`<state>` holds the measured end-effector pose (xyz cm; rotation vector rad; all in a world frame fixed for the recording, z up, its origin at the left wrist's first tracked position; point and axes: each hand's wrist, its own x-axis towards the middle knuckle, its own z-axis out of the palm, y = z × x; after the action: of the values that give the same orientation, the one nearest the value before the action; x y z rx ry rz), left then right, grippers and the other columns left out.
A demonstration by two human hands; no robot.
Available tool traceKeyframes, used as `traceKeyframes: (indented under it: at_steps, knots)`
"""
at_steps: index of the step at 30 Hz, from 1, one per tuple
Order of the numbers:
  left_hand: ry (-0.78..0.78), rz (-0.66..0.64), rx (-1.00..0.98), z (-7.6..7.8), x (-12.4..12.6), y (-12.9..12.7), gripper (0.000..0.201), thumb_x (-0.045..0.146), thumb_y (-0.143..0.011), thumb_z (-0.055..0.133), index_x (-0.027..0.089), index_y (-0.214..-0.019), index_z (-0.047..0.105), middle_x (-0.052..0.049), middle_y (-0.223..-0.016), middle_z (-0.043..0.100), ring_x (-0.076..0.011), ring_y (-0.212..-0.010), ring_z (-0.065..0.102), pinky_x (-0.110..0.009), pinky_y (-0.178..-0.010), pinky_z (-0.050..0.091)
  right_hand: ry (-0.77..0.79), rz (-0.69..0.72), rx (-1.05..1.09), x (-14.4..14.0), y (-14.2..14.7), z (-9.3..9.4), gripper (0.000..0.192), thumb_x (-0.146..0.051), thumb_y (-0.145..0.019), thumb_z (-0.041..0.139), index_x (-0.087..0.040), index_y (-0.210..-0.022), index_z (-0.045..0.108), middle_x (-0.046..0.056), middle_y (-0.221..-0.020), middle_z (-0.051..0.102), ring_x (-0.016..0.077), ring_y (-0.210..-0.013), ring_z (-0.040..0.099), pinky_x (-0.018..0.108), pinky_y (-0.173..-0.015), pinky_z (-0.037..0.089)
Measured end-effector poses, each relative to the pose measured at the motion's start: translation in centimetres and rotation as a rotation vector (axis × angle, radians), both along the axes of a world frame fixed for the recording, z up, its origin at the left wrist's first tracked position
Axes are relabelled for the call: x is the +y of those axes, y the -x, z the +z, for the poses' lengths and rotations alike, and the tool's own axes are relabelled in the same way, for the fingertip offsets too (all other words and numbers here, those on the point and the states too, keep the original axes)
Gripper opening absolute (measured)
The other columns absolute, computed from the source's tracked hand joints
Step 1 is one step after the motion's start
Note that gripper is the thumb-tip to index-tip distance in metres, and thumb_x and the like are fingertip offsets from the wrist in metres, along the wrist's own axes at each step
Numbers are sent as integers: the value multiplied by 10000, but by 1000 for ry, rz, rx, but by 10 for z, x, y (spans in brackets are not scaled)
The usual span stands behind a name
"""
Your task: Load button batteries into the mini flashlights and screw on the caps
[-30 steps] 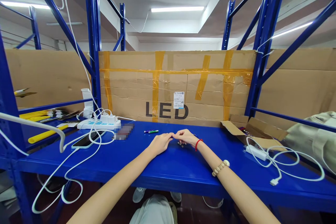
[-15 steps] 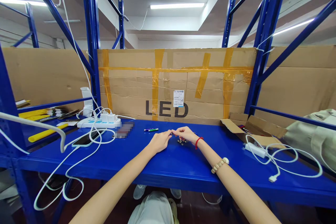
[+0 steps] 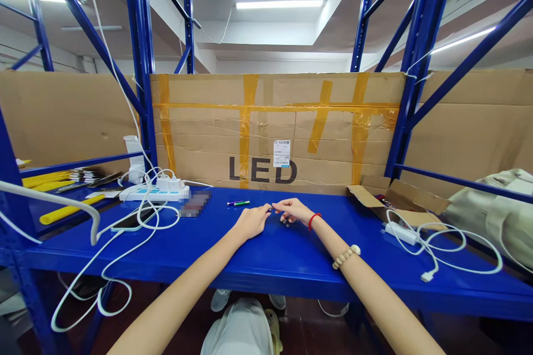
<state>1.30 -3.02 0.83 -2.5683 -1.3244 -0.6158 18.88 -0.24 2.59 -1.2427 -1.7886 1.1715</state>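
Both hands meet over the middle of the blue shelf. My left hand is closed, its fingertips pinched on a small dark piece too tiny to name. My right hand, with a red string at the wrist, touches the same spot with thumb and finger pinched. Beneath my right hand lies a small heap of dark, shiny metal pieces, partly hidden by the fingers. Left of my hands, a green pen-like stick and a purple one lie side by side.
A white power strip with tangled cables and a phone sit at the left, beside a yellow-handled tool. An open cardboard box and a white cable adapter stand at the right. A cardboard wall closes the back.
The view has shifted slightly. My hands stay together at the same place, with only small finger movement; the fingertips still meet around the tiny piece.
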Motion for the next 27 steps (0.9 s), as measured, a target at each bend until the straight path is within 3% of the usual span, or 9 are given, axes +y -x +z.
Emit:
traceKeyframes:
  at_steps: [7, 12, 19, 27]
  knots:
    - [11, 55, 6, 0, 1, -1, 251, 259, -941, 389, 121, -1105, 519, -67, -955, 623, -156, -797, 615, -320, -707, 499, 90, 60, 33, 3, -4, -1, 179, -205, -872, 559, -95, -1010, 589, 61, -943, 629, 94, -685, 616, 146, -468, 472]
    - [18, 130, -13, 1, 3, 0, 288, 290, -948, 372, 125, -1148, 496, -77, -970, 622, -162, -813, 614, -324, -719, 492, 122, 107, -2, 3, -6, -2, 204, -140, -790, 642, -94, -987, 622, 57, -874, 665, 103, -675, 639, 121, -433, 451]
    - [32, 180, -27, 3, 3, 1, 293, 291, -949, 370, 123, -1155, 494, -75, -991, 616, -168, -846, 610, -347, -749, 488, 167, 188, -61, 6, -9, -5, 336, -219, -605, 775, -132, -914, 680, 58, -865, 690, 130, -696, 665, 102, -423, 445]
    - [49, 175, -31, 2, 2, 0, 289, 280, -944, 384, 125, -1161, 496, -72, -989, 614, -170, -855, 608, -359, -765, 489, 168, 201, -108, 5, -8, -5, 321, -232, -596, 768, -150, -896, 690, 49, -863, 692, 118, -682, 662, 95, -417, 439]
